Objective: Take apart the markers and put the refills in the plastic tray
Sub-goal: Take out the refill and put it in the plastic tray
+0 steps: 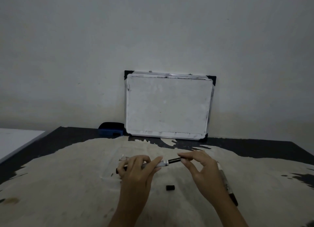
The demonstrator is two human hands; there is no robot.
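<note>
My left hand grips the white barrel of a marker held level above the table. A black refill sticks out of the barrel's right end, and my right hand pinches its tip between thumb and forefinger. A small black cap piece lies on the table just below the marker. A second marker lies lengthwise to the right, partly hidden by my right wrist. A clear plastic tray seems to sit behind my left hand, mostly hidden.
A small whiteboard leans against the wall at the back of the table. A blue eraser sits to its left. The worn tabletop is pale with black edges. A white surface adjoins at far left.
</note>
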